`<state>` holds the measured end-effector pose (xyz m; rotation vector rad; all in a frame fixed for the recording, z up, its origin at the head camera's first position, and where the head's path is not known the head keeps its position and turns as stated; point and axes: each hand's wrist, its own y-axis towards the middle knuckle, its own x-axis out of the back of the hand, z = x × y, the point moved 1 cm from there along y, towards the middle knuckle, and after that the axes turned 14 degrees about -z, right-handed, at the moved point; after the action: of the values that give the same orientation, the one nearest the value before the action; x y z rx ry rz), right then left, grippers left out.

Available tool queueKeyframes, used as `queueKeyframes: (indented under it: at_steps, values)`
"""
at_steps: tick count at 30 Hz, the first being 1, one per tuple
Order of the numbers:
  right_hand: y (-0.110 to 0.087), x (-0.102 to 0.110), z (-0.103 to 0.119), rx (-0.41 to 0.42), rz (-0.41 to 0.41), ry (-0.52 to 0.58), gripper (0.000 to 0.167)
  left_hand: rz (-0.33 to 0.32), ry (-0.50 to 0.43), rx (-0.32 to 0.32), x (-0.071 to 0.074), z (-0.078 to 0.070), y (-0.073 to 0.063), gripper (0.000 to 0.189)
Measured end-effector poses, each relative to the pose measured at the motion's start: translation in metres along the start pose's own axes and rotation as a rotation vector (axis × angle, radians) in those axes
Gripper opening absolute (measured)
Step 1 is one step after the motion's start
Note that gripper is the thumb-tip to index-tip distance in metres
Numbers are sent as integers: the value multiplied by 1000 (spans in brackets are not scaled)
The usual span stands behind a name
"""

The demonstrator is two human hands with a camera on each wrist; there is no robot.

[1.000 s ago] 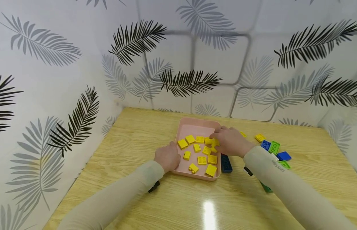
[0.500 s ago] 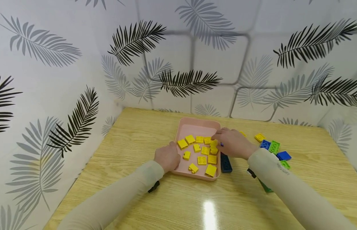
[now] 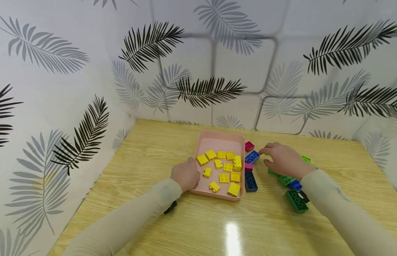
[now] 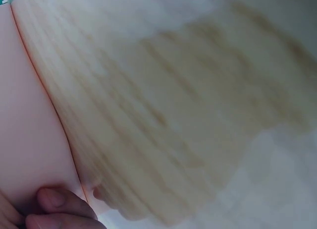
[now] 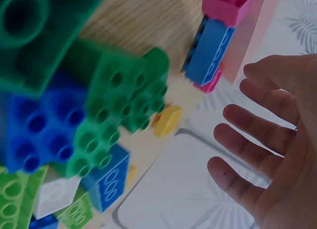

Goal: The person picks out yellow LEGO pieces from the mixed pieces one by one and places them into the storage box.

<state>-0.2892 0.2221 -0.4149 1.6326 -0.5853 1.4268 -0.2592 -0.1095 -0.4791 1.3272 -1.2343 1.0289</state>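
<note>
My left hand (image 3: 185,175) grips the left side of a pink tray (image 3: 217,142). In the left wrist view, its curled fingers (image 4: 54,197) show at the tray's edge. Several yellow bricks lie spread inside the tray, one yellow brick (image 3: 237,163) right by the right wall. Just right of the tray, my right hand (image 3: 283,159) is over the table, fingers spread with nothing between them. Nearest its fingertips is a blue brick (image 3: 252,156). The right wrist view shows that hand's loosely bent fingers (image 5: 247,132) and a yellow brick (image 5: 168,121) on the table.
Beside the tray's right wall lie a red brick (image 3: 249,146), a pink brick (image 3: 248,167) and a dark blue brick (image 3: 251,182). Under and around the right forearm are green, blue and white bricks, including a dark green brick (image 3: 296,201). A patterned wall backs the table.
My right hand has let go of a yellow brick at the tray's right side and moved right, out over the table. My left hand has stayed on the tray.
</note>
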Motion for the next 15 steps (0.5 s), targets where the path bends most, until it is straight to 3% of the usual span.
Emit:
queueKeyframes:
  at_steps: [7, 15]
  values:
    - [-14, 6, -25, -27, -14, 21, 33, 5, 5, -4, 2, -1, -1, 33]
    - [-18, 5, -45, -99, 28, 23, 38, 10, 2, 6, 3, -1, -1, 34]
